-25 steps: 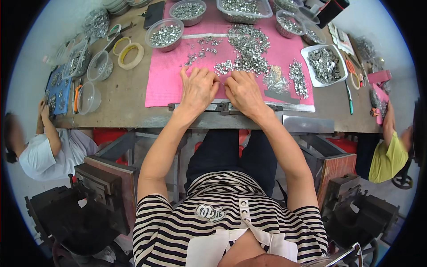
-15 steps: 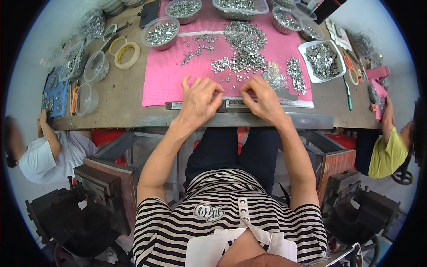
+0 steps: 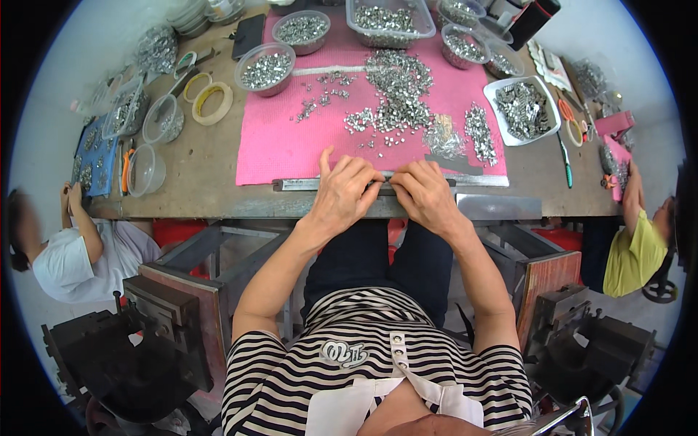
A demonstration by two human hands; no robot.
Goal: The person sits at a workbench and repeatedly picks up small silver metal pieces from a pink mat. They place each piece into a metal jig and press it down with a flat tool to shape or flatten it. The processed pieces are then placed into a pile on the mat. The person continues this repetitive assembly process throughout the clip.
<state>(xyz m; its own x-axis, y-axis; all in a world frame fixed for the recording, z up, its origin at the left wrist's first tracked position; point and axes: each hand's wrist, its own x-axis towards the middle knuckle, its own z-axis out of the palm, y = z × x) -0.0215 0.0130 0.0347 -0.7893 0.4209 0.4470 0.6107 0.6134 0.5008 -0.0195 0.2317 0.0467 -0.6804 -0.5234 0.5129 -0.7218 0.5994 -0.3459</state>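
My left hand (image 3: 342,190) and my right hand (image 3: 425,195) meet over the long metal bar (image 3: 297,184) at the front edge of the pink mat (image 3: 273,149). Both have thumb and fingers pinched together, the fingertips almost touching each other. Whatever sits between them is too small and too covered to make out. Just beyond my hands lies a heap of small shiny metal pieces (image 3: 398,80), with a bunch of thin metal pins (image 3: 445,138) to its right. A flat grey strip (image 3: 454,166) rests beside my right fingers.
Clear tubs of metal parts (image 3: 265,69) line the back, and a white tray (image 3: 556,120) of dark metal parts stands right. Tape rolls (image 3: 212,103) and an empty plastic cup (image 3: 146,169) are left. Co-workers sit at both sides; a green-handled tool (image 3: 568,171) lies right.
Both hands have come closer together and down onto the metal bar, their fingertips now nearly meeting. The view has shifted slightly.
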